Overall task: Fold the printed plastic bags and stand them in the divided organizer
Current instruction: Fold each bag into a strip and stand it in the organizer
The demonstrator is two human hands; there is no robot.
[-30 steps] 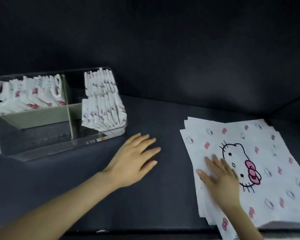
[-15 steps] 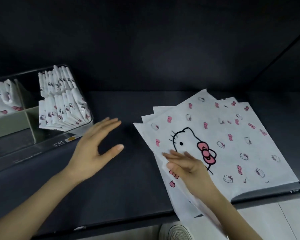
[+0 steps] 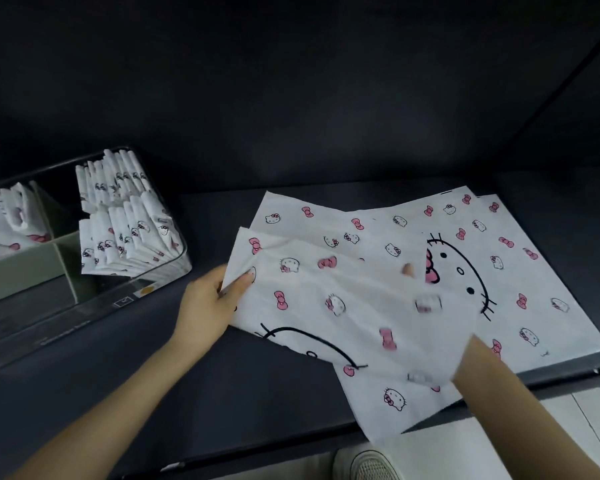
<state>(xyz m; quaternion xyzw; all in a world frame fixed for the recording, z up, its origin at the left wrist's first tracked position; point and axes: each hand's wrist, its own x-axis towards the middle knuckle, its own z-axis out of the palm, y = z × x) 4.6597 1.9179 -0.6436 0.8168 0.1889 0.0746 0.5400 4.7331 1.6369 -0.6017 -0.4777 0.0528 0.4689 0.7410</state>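
Observation:
My left hand [image 3: 215, 296] pinches the left corner of a white printed bag [image 3: 343, 306] with pink bows and cat faces. The bag is lifted off the pile and held at a slant. My right hand [image 3: 408, 270] is almost wholly hidden under it; only one fingertip shows at its far right edge, pinching it there. The pile of flat bags [image 3: 541, 271] lies on the right of the dark table. The clear divided organizer [image 3: 84, 317] stands at the left, with folded bags [image 3: 125, 230] upright in its right compartment and more folded bags [image 3: 4, 220] in the far left one.
A green divider [image 3: 32, 265] splits the organizer, and its near compartments show no bags. The table's front edge [image 3: 291, 441] runs below my arms, and part of the pile overhangs it. A light shoe [image 3: 371, 465] shows on the floor below.
My left hand crossed from mid-table to the pile and took hold of the top bag's corner. My right hand went from resting on the pile to under the lifted bag.

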